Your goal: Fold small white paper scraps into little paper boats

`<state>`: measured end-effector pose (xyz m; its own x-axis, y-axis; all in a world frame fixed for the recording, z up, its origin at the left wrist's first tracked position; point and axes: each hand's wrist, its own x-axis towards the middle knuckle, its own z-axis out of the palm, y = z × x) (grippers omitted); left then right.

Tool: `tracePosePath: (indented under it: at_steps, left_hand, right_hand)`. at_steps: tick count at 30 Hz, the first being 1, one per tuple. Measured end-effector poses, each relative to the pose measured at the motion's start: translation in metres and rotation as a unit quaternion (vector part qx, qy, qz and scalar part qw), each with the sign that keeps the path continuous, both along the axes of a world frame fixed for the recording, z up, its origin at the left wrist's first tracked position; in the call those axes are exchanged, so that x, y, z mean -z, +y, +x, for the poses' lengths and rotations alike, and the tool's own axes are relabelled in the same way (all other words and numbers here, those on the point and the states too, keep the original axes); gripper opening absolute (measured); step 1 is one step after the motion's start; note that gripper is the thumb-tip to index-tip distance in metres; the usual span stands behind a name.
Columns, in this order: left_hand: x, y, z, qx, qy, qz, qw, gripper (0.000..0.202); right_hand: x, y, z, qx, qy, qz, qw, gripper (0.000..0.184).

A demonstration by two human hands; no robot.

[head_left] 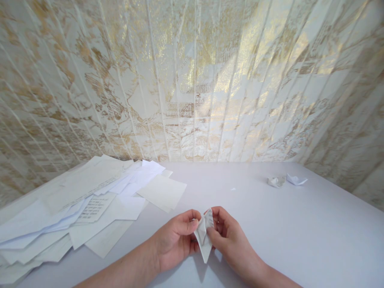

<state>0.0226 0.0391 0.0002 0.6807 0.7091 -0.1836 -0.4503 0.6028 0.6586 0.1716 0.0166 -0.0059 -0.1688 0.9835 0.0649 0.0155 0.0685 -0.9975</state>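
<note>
A small folded paper boat (205, 239) with some print on it is held upright, point down, just above the white table (258, 236). My left hand (177, 238) pinches its left edge between thumb and fingers. From the other side my right hand (229, 236) grips it, the thumb pressed on the front fold and the fingers behind. Parts of the fingers behind the paper are hidden.
Loose paper sheets (111, 212), some printed, lie in an overlapping heap on the left. Two small folded paper boats, a greyish one (276, 182) and a white one (296, 180), sit at the far right. A tiny paper scrap (233, 189) lies mid-table. A patterned curtain (192, 80) hangs behind.
</note>
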Motion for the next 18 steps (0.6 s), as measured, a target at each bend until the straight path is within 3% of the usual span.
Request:
tracePosePath:
  at_steps: [4,8,18]
  left_hand:
    - [-0.0017,0.0018,-0.0006,-0.01,-0.011,0.025,1.0,0.014]
    - [-0.0005,0.0041,-0.0009,-0.004,-0.007,0.075,0.997,0.017]
    - [-0.0032,0.0019,-0.0032,-0.006,0.02,0.078,0.997,0.025]
  right_hand:
    - [-0.0083,-0.0039,0.0013,-0.058,0.143,-0.047,0.987,0.013]
    - [-0.0105,-0.0022,0.0015,-0.072,0.252,-0.118,0.958,0.024]
    - [-0.0114,-0.0014,0.0036,-0.1,0.292,-0.169,0.936,0.031]
